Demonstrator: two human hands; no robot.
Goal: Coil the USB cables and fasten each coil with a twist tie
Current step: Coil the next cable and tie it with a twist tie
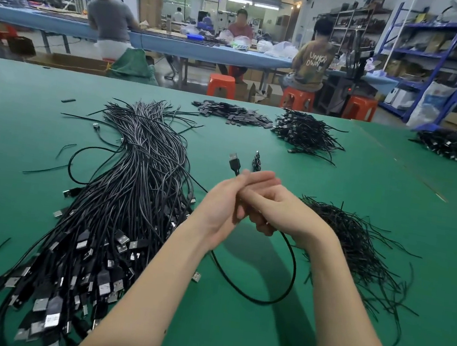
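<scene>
Centrally, above a green tabletop, two bare hands meet around a single black USB cable. Left hand: fingers extended and laid across the right hand, the cable running along the palm; its grip is loose, with fingers largely straight. Right hand: fingers curled, grip closed on the cable. Two cable ends project beyond the fingertips: a USB-A plug and a smaller connector. Below the hands the cable hangs in one open loop that touches the tabletop between the forearms.

Left of the hands: a large bundle of uncoiled cables, plugs fanned toward the near edge. Right of the hands, just beside the right wrist: a loose heap of black twist ties. Far side of the tabletop: a pile of coiled cables, a second such pile at far right, and a scatter of small flat black pieces, identity unclear. Stray ties lie singly at left.

Background: three seated persons at a blue workbench, orange stools, and blue shelving at right.
</scene>
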